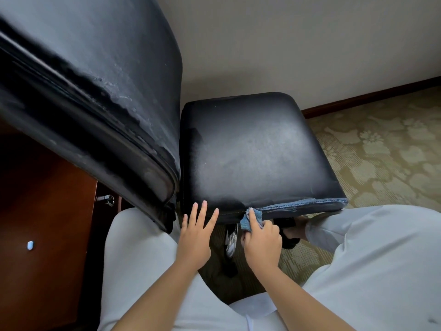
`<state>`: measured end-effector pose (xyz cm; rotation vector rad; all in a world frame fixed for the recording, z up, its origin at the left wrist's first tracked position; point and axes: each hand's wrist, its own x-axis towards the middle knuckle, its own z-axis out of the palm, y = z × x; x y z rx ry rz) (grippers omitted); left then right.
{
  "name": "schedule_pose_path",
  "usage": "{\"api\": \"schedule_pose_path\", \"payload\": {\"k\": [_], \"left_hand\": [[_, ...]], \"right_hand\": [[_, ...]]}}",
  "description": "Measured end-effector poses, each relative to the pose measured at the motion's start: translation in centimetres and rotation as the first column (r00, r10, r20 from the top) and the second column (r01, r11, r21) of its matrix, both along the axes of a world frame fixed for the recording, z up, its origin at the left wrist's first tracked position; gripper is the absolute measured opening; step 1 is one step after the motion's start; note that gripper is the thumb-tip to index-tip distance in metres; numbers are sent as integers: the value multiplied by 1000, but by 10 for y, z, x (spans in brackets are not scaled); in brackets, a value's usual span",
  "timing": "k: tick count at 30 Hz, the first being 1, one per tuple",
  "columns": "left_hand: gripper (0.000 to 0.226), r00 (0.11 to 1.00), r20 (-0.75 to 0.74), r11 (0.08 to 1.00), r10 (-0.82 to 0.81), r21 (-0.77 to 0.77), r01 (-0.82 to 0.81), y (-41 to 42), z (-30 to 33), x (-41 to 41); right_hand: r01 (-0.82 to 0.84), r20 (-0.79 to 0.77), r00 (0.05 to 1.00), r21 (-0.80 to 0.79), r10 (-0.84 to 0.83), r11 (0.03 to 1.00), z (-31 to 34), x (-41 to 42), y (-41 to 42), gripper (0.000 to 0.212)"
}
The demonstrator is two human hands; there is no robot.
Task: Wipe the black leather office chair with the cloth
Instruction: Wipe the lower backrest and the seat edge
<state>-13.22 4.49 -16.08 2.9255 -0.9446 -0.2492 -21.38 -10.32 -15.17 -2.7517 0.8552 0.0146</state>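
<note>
Down in front of the person, the black chair (250,149) fills the middle of the view. Its seat looks gray and dusty on top. Its tall back (90,91) leans in from the upper left, and the leather there is cracked and peeling along the edge.

At the near edge of the seat, the right hand (262,242) holds a small blue cloth (250,219). The fingers are curled round the cloth in a tight grip, and one finger presses it against the seam of the seat. The front edge to the right of the cloth looks worn and bluish.

Just beside it, to the left, the left hand (194,237) has its fingers straight and spread. The fingertips touch the near side of the seat. This hand holds nothing.

Both arms are bare. The person's knees, in light gray trousers (372,254), sit on each side of the hands.

Under the seat, part of the chair's dark base (288,232) shows, and something shiny hangs below, too blurred to tell what it is.

On the left stands brown wood furniture (47,223) with a metal knob (108,199) and a small pale sticker (30,245). The floor is a green carpet (381,151) with big pale flowers. A plain wall (286,44) with a dark baseboard (372,95) is behind the chair.
</note>
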Motion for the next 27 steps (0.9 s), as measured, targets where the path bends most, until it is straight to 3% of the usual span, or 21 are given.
{"api": "schedule_pose_path", "payload": {"k": [3,7,10,13,16,19,22,25,27], "left_hand": [[97,1000,1,1000,-3,26,3,1,-1,1],[105,1000,29,999,-9,-33,10,1,-7,1],[105,1000,26,998,15,-53,-14,2,-10,2],[99,1000,25,1000,-13,-12,13,0,-7,1],[103,1000,29,1000,12,-12,-11,-1,-6,1],[109,999,52,1000,3,1,-3,-1,-9,2],[108,999,36,1000,7,-3,-7,-1,-6,1],[106,1000,15,1000,15,3,-15,-2,-4,0],[101,1000,0,1000,-3,16,3,-2,-3,-1]], "right_hand": [[-101,5,995,-22,101,995,-3,-1,3,66],[54,18,998,41,-55,998,-4,1,-6,63],[-24,-14,1000,4,24,1000,-3,0,-11,60],[76,-31,997,48,-74,996,1,3,-14,59],[4,-73,997,25,-2,1000,1,0,-12,59],[33,-53,998,75,-29,997,3,1,-15,58],[-67,-78,995,31,69,997,2,-1,-12,59],[30,-71,997,49,-27,998,3,1,-15,60],[-6,-88,996,58,11,998,2,1,-16,61]]}}
